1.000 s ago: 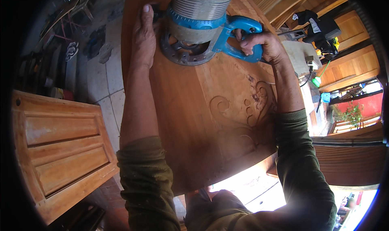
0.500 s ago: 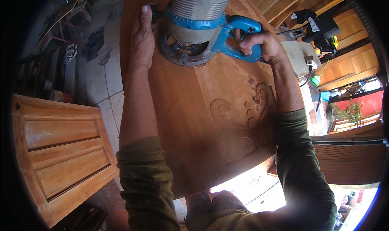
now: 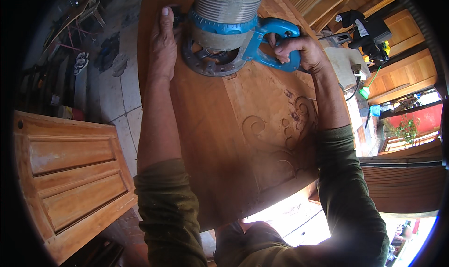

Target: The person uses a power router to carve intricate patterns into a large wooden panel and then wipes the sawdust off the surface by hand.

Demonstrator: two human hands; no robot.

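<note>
A large router (image 3: 229, 26) with a blue and grey body stands on a broad carved wooden panel (image 3: 206, 126). My right hand (image 3: 299, 54) is wrapped round its blue loop handle. On the other side, my left hand (image 3: 163, 49) is at the router's dark side knob (image 3: 177, 16), thumb pointing up along it; most of its fingers are hidden. The round metal base (image 3: 210, 65) rests on the wood, but the cutter cannot be made out. Carved scrolls (image 3: 255, 125) lie on the panel between my forearms and below the router.
A panelled wooden door (image 3: 77, 166) leans at the left above the tiled floor (image 3: 112, 91). More wooden doors (image 3: 407, 75) stand at the far right, near a dark bundle (image 3: 367, 33). A cable (image 3: 354, 91) hangs right of the panel. Footwear (image 3: 81, 62) lies at the left.
The router has slid slightly to the left, with both hands moving along with it. Their grip looks the same, and the panel has kept its place.
</note>
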